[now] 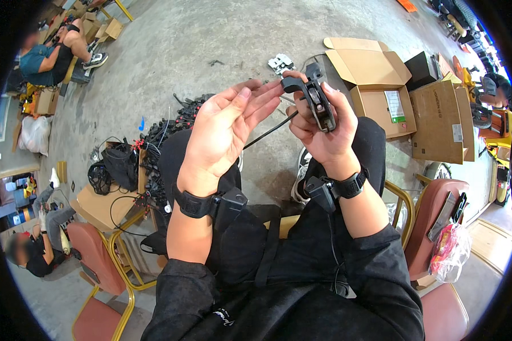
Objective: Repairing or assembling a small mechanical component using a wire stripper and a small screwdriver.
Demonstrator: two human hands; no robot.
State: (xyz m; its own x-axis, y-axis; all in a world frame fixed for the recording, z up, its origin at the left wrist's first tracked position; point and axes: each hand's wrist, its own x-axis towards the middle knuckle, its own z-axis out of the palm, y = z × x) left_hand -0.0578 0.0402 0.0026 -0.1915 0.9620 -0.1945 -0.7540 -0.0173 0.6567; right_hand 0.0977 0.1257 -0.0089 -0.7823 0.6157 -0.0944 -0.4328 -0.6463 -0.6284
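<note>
My right hand (pixel 327 122) is closed around a black lever part (pixel 318 102), which looks like a handlebar brake lever. The part is tilted, with a curved tip pointing left and a slotted, metal-lined body facing me. A black cable (pixel 270 129) runs beneath it, down to the left behind my left hand; where it joins the part is hidden. My left hand (pixel 224 122) is open, palm turned up and inward, fingers stretched out. Its fingertips reach the part's curved tip; I cannot tell whether they touch. Both wrists wear black straps with small black boxes.
Dark cables with red ends (pixel 168 133) lie heaped left of my knees, by a cardboard box (pixel 105 204). An open carton (pixel 375 71) stands to the right. A pale metal part (pixel 280 63) lies ahead on the floor. Red chairs (pixel 438 221) flank me. Other people sit at left.
</note>
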